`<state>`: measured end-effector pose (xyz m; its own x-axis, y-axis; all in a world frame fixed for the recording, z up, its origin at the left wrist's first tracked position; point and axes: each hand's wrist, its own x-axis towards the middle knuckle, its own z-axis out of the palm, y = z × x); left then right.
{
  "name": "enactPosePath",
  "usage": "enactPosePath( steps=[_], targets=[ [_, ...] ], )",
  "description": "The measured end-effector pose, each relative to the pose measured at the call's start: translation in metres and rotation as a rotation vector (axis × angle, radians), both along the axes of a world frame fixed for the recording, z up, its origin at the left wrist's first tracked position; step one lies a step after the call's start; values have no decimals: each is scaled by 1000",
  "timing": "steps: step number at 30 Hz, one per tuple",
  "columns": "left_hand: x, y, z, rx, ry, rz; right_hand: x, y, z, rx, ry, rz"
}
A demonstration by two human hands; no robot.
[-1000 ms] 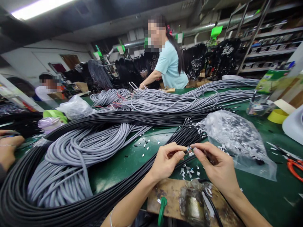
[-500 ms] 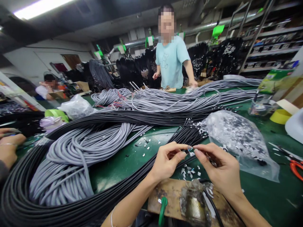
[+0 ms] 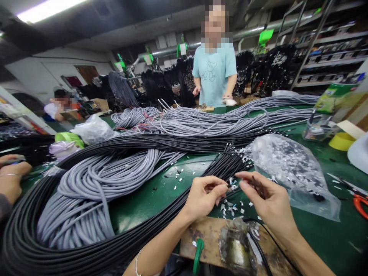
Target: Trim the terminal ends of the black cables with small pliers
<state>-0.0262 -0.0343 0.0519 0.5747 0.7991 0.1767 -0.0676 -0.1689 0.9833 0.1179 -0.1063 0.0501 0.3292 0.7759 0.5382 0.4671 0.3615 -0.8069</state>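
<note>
My left hand (image 3: 205, 197) is closed in a pinch, and a small dark tip like a black cable (image 3: 229, 188) end pokes out past its fingertips. Just to the right, my right hand (image 3: 267, 201) has its thumb and index finger apart. A slim dark object (image 3: 258, 186) lies inside its curled fingers; I cannot make out its kind. Small white scraps (image 3: 228, 207) are scattered on the green table below both hands. Behind them lies a bundle of black cables (image 3: 230, 163) with light tips. A wooden board (image 3: 208, 241) with a worn metal block (image 3: 238, 249) sits under my wrists.
Coiled grey cables (image 3: 106, 176) and a thick black cable loop (image 3: 37, 222) fill the left. A clear bag (image 3: 287, 165) of small pieces and red-handled scissors (image 3: 359, 205) lie right. A co-worker (image 3: 214, 73) stands across the table; another person's hand (image 3: 14, 168) is far left.
My hands have moved apart, the right fingertips leaving the left. The dark object in my right hand now shows more. The co-worker across the table has shifted right and nearer.
</note>
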Motion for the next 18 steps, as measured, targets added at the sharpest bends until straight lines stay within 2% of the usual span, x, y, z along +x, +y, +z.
enactPosePath(
  steps=[4,7,12,15,18],
  targets=[
    [2,1,-1,-145,-61,-148,2,1,-1,-61,7,103],
    [2,1,0,-190,-69,-216,1,1,-2,-23,-8,192],
    [2,1,0,-243,-103,-311,-1,1,-2,74,-49,163],
    [2,1,-1,-245,-98,-293,-1,0,-3,74,-64,121],
    [2,0,-1,-196,-85,-210,-2,-1,-6,44,-23,45]
  ],
)
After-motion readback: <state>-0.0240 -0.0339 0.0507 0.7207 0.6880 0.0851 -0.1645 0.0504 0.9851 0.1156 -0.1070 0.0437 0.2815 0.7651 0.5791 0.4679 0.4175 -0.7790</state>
